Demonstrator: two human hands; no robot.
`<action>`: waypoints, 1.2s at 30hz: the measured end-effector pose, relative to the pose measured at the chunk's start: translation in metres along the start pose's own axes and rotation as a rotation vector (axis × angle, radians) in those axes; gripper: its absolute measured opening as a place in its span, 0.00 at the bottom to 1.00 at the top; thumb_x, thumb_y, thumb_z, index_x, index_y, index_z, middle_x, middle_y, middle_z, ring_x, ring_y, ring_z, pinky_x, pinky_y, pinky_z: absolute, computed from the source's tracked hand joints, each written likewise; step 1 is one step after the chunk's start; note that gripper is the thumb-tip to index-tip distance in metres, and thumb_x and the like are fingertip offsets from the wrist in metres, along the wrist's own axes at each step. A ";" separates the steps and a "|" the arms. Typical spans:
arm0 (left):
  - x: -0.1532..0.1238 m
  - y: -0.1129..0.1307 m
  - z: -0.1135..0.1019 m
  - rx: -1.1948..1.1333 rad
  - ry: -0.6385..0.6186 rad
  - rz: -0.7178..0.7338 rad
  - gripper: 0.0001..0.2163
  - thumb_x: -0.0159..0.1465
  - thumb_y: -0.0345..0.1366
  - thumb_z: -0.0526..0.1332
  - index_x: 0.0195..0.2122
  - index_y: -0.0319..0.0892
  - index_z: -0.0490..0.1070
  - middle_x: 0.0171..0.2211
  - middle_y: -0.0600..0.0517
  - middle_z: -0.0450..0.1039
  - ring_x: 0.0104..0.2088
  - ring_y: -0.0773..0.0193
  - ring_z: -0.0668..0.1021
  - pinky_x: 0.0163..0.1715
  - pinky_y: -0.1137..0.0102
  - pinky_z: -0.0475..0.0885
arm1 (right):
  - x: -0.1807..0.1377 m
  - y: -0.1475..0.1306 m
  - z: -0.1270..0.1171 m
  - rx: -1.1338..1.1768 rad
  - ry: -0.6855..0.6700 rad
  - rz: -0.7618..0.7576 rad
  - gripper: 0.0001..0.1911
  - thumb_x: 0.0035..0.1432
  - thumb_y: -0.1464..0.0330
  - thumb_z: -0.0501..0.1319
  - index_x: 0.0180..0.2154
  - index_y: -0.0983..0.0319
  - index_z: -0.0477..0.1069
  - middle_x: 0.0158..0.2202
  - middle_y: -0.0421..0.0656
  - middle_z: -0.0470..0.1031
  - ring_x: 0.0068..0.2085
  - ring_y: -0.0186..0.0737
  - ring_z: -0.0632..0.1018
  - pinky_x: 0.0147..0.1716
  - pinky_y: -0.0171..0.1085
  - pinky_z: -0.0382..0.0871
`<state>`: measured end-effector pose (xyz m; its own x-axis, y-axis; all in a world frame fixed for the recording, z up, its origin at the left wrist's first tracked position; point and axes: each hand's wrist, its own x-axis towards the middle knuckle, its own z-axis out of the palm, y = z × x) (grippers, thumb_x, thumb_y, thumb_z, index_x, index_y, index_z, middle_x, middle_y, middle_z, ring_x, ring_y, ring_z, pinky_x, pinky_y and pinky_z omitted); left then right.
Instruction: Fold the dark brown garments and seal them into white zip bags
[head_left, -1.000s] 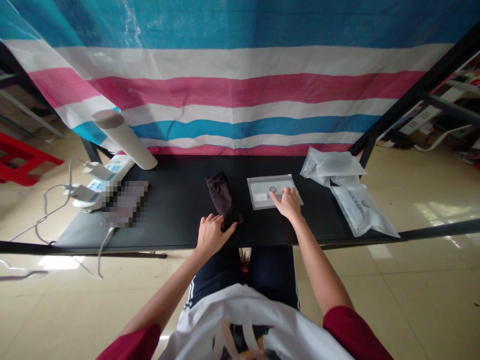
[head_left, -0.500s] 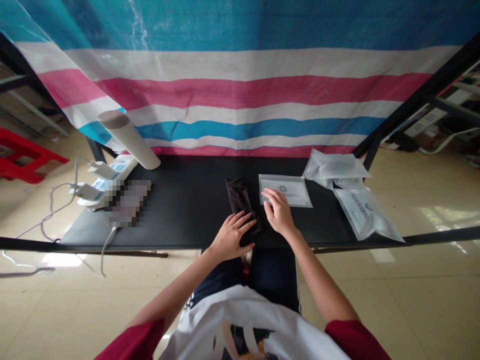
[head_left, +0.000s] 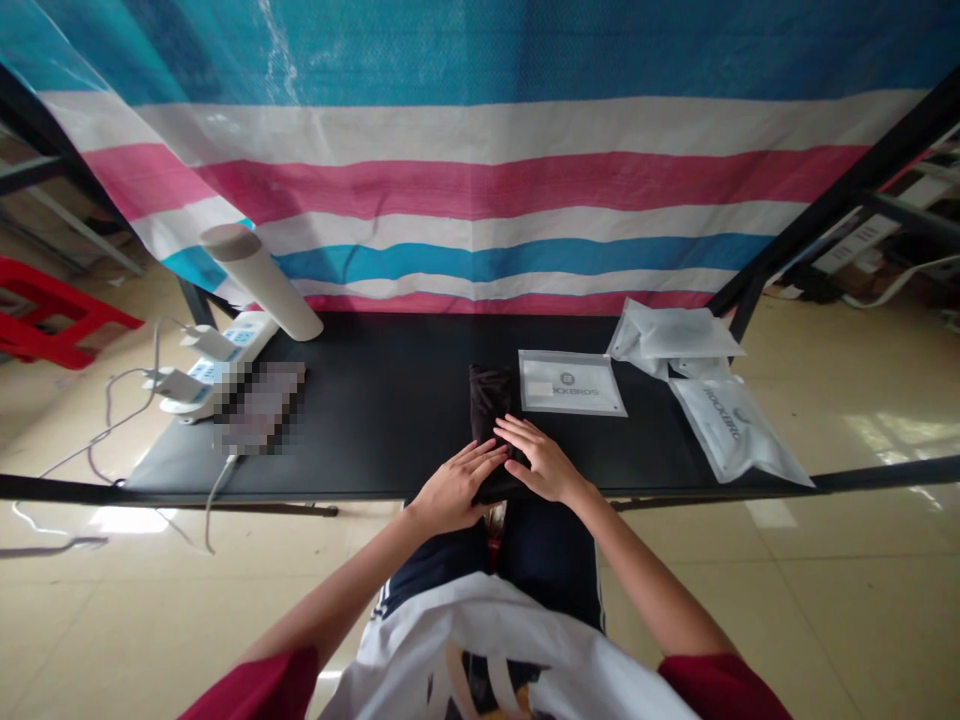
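"Left hand (head_left: 454, 488) and right hand (head_left: 543, 461) both rest on the dark folded cloth (head_left: 490, 393), side by side."

"Are they holding it tight?"

"No, they lie palms down with their fingers long and flat, one from each side. The fingertips are very near each other, but I can't tell if they touch."

"Where is the cloth?"

"On the black table (head_left: 367, 400), in the middle, close to the front edge. Its far end pokes out past the fingers, all wrinkly. The near end is mostly hidden under the hands."

"What is just to the right of it?"

"One flat zip bag (head_left: 600, 376). You can see a round mark on it, and the letters OCKBROS next to a small white label."

"And farther right?"

"Some cloudy white bags (head_left: 686, 328) in a little heap. Nearer the front, one puffy bag (head_left: 709, 440) lies at a slant, with dark letters on it too."

"What about the left side?"

"At the back is a white bottle (head_left: 270, 287) with a brownish lid. Beside it sits a white power strip (head_left: 244, 340) with two white chargers (head_left: 211, 343) in it. Then there's what looks like a phone (head_left: 264, 405), blurred into squares, with a pale cord (head_left: 214, 495) hanging over the front edge."

"And behind everything?"

"A big striped sheet (head_left: 480, 190), blue, white and pink."
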<state>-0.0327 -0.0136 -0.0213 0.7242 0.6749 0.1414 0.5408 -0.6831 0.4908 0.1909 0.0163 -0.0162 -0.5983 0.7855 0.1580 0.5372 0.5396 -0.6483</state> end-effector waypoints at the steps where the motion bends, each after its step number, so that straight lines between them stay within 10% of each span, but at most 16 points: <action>1: -0.001 0.000 -0.001 -0.028 0.004 0.006 0.32 0.60 0.35 0.62 0.66 0.41 0.54 0.65 0.43 0.61 0.68 0.54 0.59 0.67 0.52 0.56 | -0.001 0.000 0.000 0.017 -0.006 -0.005 0.36 0.65 0.46 0.49 0.65 0.62 0.60 0.66 0.50 0.62 0.69 0.49 0.58 0.67 0.53 0.51; 10: 0.002 -0.007 -0.003 -0.156 0.325 -0.160 0.14 0.65 0.36 0.59 0.52 0.43 0.67 0.50 0.44 0.74 0.55 0.55 0.74 0.58 0.56 0.69 | -0.011 0.001 0.003 0.080 0.124 -0.059 0.41 0.55 0.42 0.59 0.62 0.61 0.64 0.62 0.52 0.67 0.65 0.53 0.65 0.64 0.54 0.58; 17: 0.029 -0.012 0.002 -0.169 0.421 -0.394 0.15 0.68 0.44 0.56 0.51 0.41 0.65 0.36 0.46 0.77 0.40 0.55 0.79 0.42 0.60 0.75 | -0.006 -0.006 0.020 0.033 0.397 0.181 0.16 0.60 0.55 0.62 0.40 0.60 0.75 0.39 0.49 0.78 0.45 0.49 0.78 0.47 0.46 0.74; 23: 0.049 -0.008 0.004 -0.072 0.443 -0.554 0.17 0.69 0.43 0.53 0.55 0.41 0.63 0.29 0.50 0.75 0.31 0.56 0.79 0.39 0.61 0.74 | -0.004 -0.007 0.025 -0.019 0.529 0.260 0.26 0.60 0.56 0.61 0.55 0.61 0.65 0.49 0.53 0.74 0.50 0.51 0.76 0.50 0.48 0.73; 36: 0.068 -0.012 -0.017 -0.040 0.236 -0.609 0.21 0.69 0.42 0.53 0.60 0.37 0.63 0.41 0.43 0.80 0.41 0.53 0.82 0.41 0.65 0.73 | -0.004 -0.018 0.022 -0.376 0.225 -0.014 0.21 0.64 0.65 0.56 0.57 0.63 0.67 0.57 0.52 0.72 0.64 0.54 0.65 0.59 0.55 0.60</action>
<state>0.0030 0.0452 -0.0023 0.1773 0.9841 0.0111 0.8051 -0.1516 0.5734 0.1706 -0.0025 -0.0216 -0.4850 0.8013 0.3502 0.7340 0.5907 -0.3352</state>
